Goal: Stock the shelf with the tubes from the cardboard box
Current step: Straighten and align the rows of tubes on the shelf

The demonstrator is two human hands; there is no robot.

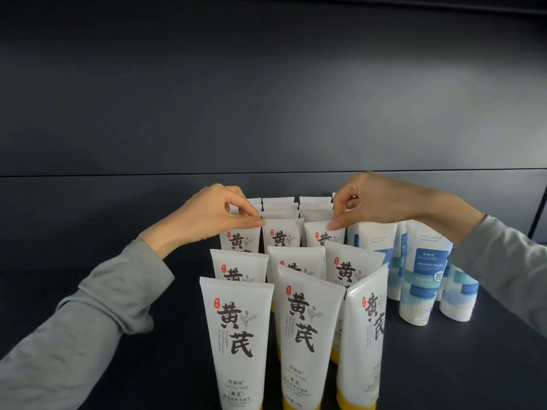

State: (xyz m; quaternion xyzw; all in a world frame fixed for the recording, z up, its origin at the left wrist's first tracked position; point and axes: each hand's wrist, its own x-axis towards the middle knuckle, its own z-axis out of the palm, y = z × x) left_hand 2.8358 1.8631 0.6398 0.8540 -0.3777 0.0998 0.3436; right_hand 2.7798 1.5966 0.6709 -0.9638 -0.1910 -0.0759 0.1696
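1. Reaching over the dark shelf [118, 291], both hands of a person in grey sleeves [88, 321] meet a block of white tubes [296, 279] with yellow caps.
2. These tubes stand cap-down in three columns running from the shelf's front edge toward its back wall, each printed with large black characters.
3. The left hand [219, 214] pinches, between thumb and forefinger, the top edge of the left-column tube [241, 241] in the third row from the front.
4. The right hand [373, 202] pinches in the same way the top edge of the right-column tube [322, 235] in that same row.
5. At the front edge, the right-hand front tube [364, 335] leans leftward against its neighbour, while the others stand upright.
6. Just beside the block, toward the shelf's right end, stand blue-and-white tubes [423, 276], also cap-down.
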